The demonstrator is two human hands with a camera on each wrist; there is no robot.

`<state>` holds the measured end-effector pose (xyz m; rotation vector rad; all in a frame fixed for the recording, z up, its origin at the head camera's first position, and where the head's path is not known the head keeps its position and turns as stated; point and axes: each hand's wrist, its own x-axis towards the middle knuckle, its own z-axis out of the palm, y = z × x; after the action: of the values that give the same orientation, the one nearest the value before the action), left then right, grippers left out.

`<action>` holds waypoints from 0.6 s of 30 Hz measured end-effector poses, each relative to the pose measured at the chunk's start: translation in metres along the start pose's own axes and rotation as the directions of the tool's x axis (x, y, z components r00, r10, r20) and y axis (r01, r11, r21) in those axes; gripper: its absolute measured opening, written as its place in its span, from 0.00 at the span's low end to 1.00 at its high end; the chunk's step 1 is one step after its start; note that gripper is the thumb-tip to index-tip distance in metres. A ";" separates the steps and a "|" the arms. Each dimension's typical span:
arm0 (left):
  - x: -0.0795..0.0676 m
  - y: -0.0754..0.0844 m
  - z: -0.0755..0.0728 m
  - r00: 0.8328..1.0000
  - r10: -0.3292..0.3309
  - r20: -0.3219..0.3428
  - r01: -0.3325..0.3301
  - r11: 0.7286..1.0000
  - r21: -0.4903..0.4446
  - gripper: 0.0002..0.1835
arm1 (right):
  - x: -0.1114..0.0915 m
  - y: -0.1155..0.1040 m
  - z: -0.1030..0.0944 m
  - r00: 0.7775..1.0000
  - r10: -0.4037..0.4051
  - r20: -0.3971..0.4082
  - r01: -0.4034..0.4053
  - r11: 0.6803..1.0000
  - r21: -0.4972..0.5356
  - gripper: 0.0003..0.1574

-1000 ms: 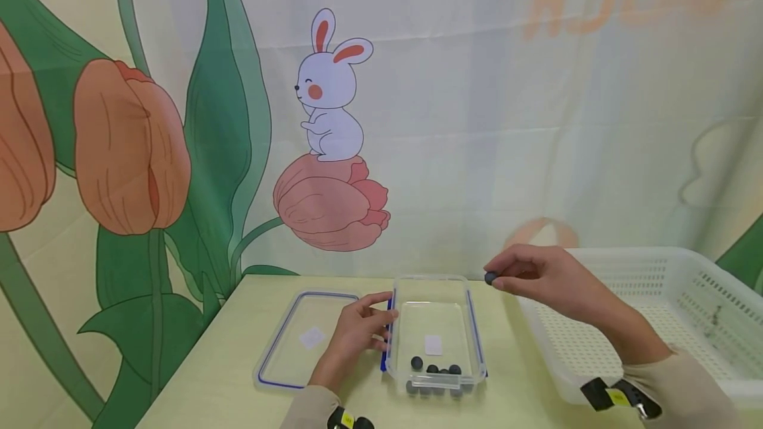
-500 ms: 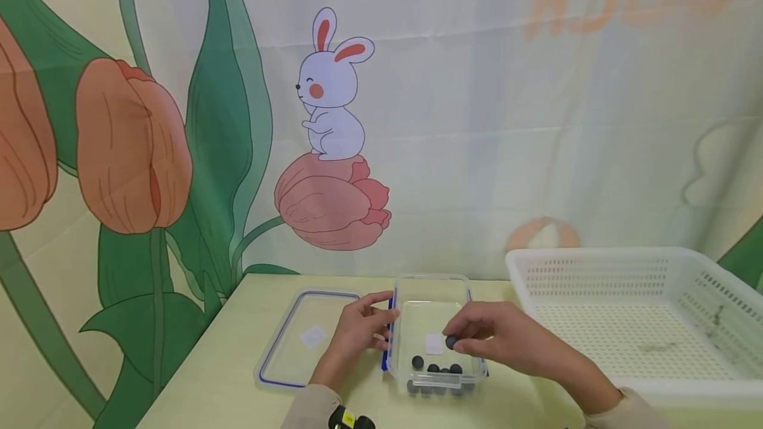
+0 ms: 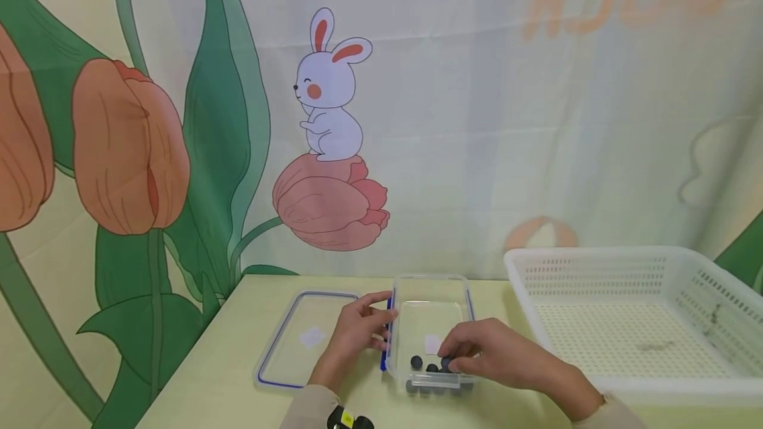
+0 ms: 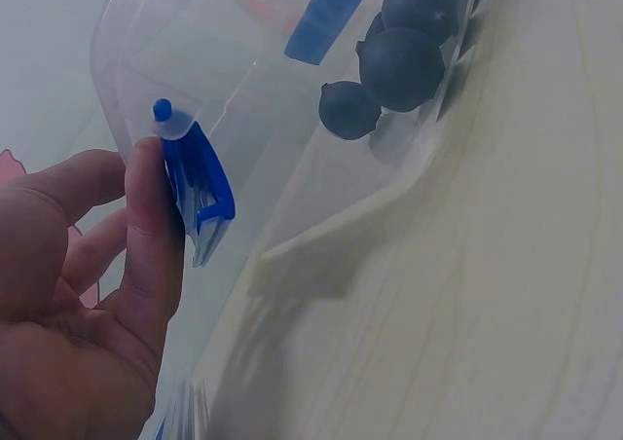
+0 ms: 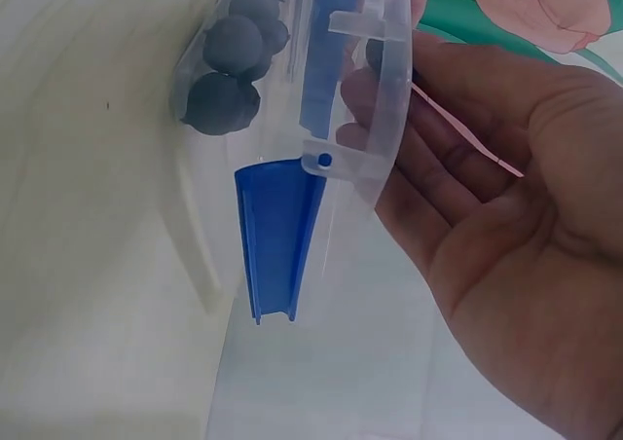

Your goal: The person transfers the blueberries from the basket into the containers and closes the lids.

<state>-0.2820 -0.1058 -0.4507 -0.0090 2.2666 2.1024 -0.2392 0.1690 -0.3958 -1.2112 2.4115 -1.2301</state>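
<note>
My right hand (image 3: 501, 356) pinches a blueberry (image 3: 447, 363) low inside the clear plastic container (image 3: 434, 381). Several other dark blueberries (image 4: 401, 68) lie at the container's near end, and a single one (image 3: 416, 362) sits a little to the left of them. At the left side of the container, my left hand (image 3: 357, 330) holds the rim beside a blue clasp (image 4: 200, 187). The right wrist view has the right hand's fingertips (image 5: 358, 94) visible through the clear wall, with the held blueberry mostly hidden there.
A clear lid (image 3: 268, 353) with a blue seal lies flat on the table, left of the container. A large white perforated basket (image 3: 632, 389) stands at the right. Behind the table (image 3: 208, 389) hangs a printed curtain (image 3: 453, 138) with tulips and a rabbit.
From beside the white basket, my right hand has carried the blueberry left and down into the container, to the near-end group. The left hand has stayed at the container's side.
</note>
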 end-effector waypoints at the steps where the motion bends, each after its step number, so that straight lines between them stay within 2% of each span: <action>1: 0.000 0.000 0.000 1.000 0.002 0.000 -0.002 1.000 0.002 0.27 | 0.000 0.000 0.000 1.000 0.000 0.002 0.000 1.000 -0.008 0.08; 18: -0.001 0.001 0.000 1.000 0.014 0.012 -0.015 0.999 0.040 0.27 | -0.003 -0.001 0.000 1.000 0.004 -0.016 -0.004 1.000 -0.012 0.07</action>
<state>-0.2813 -0.1055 -0.4495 0.0210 2.3093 2.0576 -0.2368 0.1707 -0.3956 -1.2040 2.4347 -1.2308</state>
